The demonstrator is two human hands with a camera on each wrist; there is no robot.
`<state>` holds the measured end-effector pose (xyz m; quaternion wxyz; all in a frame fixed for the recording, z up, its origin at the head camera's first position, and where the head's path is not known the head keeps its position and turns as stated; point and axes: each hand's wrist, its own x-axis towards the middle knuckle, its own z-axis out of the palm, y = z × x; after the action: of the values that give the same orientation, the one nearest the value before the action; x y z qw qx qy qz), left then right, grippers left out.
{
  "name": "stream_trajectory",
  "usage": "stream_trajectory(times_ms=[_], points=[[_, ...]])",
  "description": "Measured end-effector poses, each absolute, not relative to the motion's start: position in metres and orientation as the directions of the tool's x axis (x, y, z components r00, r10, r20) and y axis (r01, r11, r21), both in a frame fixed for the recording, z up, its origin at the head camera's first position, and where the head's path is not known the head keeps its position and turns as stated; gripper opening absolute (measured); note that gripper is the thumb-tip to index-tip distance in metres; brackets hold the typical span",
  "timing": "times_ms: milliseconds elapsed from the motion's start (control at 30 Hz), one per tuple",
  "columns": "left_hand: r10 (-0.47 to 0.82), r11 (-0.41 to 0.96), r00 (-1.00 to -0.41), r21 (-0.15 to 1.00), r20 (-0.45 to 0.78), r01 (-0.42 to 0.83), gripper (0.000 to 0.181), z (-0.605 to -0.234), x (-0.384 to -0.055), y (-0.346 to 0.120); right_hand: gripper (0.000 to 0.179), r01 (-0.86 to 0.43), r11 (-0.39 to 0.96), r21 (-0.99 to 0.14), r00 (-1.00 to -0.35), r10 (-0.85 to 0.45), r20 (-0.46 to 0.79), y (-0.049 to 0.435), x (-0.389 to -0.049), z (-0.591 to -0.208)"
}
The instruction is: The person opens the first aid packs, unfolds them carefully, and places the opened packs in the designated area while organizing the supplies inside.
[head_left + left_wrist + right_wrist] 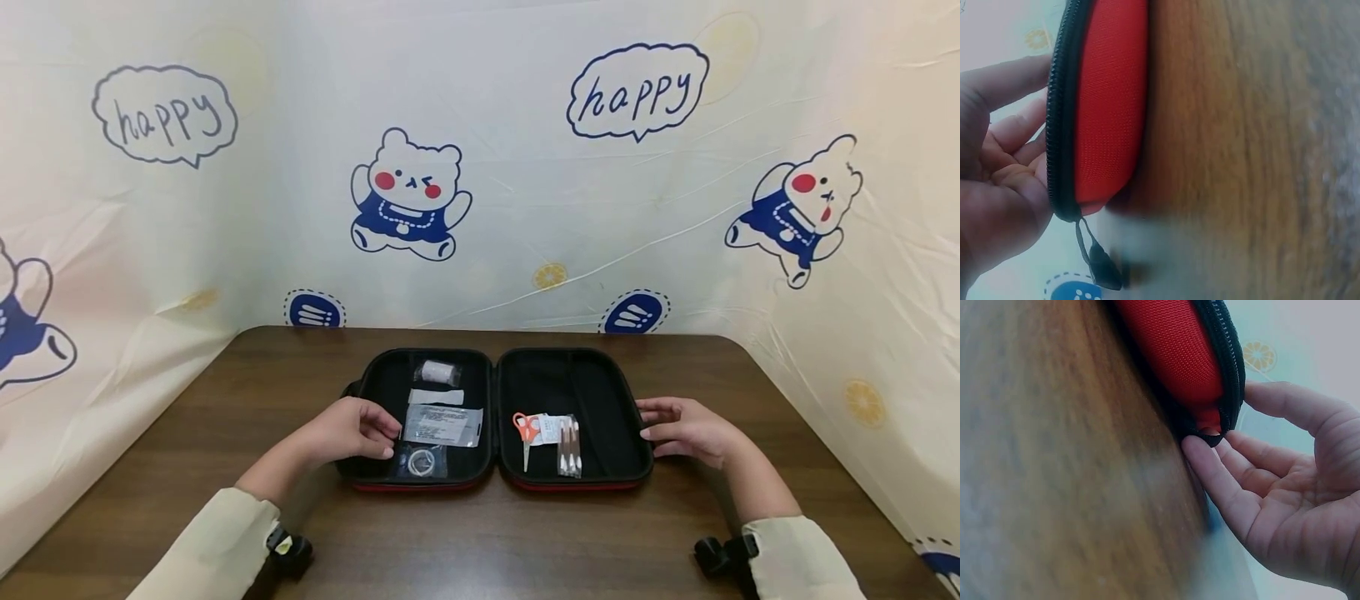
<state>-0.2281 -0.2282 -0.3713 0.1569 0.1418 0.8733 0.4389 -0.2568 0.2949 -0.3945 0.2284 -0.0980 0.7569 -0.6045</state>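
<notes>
"happy" (pixel 637 93) twice on backdrop cloth (pixel 517 183)

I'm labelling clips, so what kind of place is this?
Probably a staged tabletop recording spot: a wood-grain table, a cartoon-printed sheet hung behind it, and a camera on each wrist.

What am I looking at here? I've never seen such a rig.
There is no robot: you see a person's left hand and right hand, both bare. The wide picture comes from a camera on the head; the close-ups from small black cameras worn on each wrist, facing that hand's work. On the brown table lies an open case, black inside and red outside. Its left half holds a white roll, a white strip, a grey packet and a small clear packet; its right half holds orange-handled scissors, a white packet and some thin sticks. The left hand is over the left edge; the right hand touches the right edge. Neither visibly lifts anything.
</notes>
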Motion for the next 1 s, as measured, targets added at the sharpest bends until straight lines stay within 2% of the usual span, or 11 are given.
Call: stream_trajectory(times_ms=[300, 633, 767, 1000], points=[[0.396, 0.568, -0.916, 0.801, -0.064, 0.190, 0.036, -0.364, -0.223, -0.234, 0.069, 0.119, 0.296, -0.948, -0.900, -0.372, -0.229, 0.290, -0.254, -0.390], [0.267, 0.613, -0.964, 0.773, -0.006, 0.165, 0.036, -0.356, -0.215, -0.263, 0.065, 0.091, 0.362, -0.928, -0.914, -0.340, -0.222, 0.287, -0.254, -0.382], [0.211, 0.618, -0.977, 0.769, 0.037, 0.162, 0.039, -0.356, -0.216, -0.271, 0.063, 0.012, 0.420, -0.908, -0.939, -0.307, -0.155, 0.287, -0.254, -0.378], [0.184, 0.641, -0.979, 0.745, 0.084, 0.185, 0.041, -0.354, -0.220, -0.279, 0.058, -0.180, 0.548, -0.817, -0.964, -0.263, 0.036, 0.286, -0.255, -0.372]])
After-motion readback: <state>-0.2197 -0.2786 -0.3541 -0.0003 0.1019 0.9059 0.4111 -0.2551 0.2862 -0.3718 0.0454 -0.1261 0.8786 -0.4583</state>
